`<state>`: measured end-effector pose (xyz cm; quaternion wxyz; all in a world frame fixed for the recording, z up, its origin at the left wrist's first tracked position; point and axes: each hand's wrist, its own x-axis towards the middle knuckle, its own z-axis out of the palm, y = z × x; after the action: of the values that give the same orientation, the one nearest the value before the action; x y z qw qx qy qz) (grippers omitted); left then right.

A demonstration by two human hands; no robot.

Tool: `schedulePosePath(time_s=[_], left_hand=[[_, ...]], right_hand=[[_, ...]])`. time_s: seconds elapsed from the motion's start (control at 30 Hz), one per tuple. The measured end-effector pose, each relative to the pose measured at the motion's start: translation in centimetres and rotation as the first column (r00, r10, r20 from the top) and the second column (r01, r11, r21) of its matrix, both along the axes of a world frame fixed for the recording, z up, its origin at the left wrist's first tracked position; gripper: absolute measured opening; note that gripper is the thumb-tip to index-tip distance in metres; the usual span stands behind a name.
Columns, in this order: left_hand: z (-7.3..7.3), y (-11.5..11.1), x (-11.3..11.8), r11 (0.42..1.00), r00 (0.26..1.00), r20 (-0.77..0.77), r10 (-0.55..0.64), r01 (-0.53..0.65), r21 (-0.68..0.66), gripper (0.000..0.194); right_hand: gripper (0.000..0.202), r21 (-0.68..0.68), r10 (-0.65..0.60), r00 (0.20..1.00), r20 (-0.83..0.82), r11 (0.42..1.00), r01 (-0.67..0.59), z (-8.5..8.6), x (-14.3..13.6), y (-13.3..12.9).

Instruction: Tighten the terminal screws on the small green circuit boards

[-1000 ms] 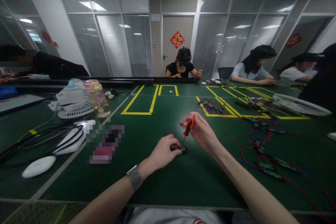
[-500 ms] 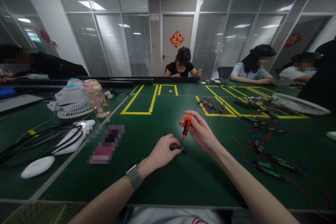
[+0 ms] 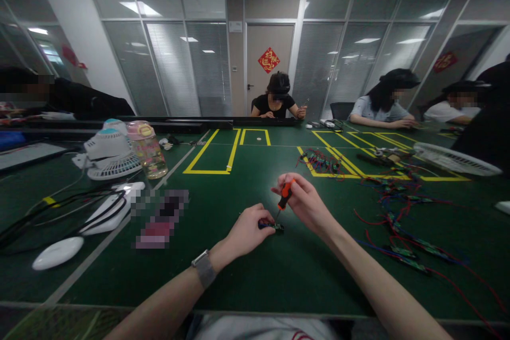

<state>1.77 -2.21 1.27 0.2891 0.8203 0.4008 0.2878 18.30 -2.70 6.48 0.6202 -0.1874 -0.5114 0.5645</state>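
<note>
The small circuit board (image 3: 279,227) sits on the green counter (image 3: 239,281), near side, around the middle. The fingers (image 3: 258,211) of your left hand (image 3: 244,231) pinch it at its left end. Your right hand (image 3: 309,206) grips the orange-and-black screwdriver (image 3: 286,195) by its handle, with the shaft slanting down to the board; whether the tip touches, I cannot tell. To your right lies a loose string of wired boards (image 3: 408,261), and farther off a tangled cluster of boards (image 3: 324,162). To your left are a white oval object (image 3: 58,253), then, farther away, a capped bottle (image 3: 148,151) standing beside a white fan (image 3: 111,153). Across the far side sits a person in black (image 3: 281,105).
</note>
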Motion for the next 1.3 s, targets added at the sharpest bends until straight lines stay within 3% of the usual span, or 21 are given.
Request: schedulePosePath(time_s=[0.23, 0.5, 0.83, 1.3], left_hand=[[-0.14, 0.07, -0.08, 1.0, 1.0, -0.003, -0.003, 0.003, -0.009, 0.003], [-0.02, 0.02, -0.03, 1.0, 1.0, 0.002, 0.003, -0.003, -0.018, 0.002], [-0.08, 0.07, -0.16, 1.0, 1.0, -0.013, -0.005, 0.005, 0.009, 0.004], [0.09, -0.01, -0.07, 1.0, 1.0, -0.007, -0.008, 0.008, -0.005, 0.004]], right_hand=[[0.021, 0.006, 0.036, 0.998, 0.052, 0.999, -0.036, -0.34, 0.22, 0.13], [0.015, -0.029, 0.11, 0.993, -0.033, 0.993, -0.111, -0.05, 0.0, -0.06], [0.013, -0.003, 0.032, 0.999, -0.031, 0.999, -0.032, 0.09, 0.31, 0.04], [0.012, -0.003, 0.122, 0.991, -0.058, 0.992, -0.122, -0.18, 0.34, 0.07]])
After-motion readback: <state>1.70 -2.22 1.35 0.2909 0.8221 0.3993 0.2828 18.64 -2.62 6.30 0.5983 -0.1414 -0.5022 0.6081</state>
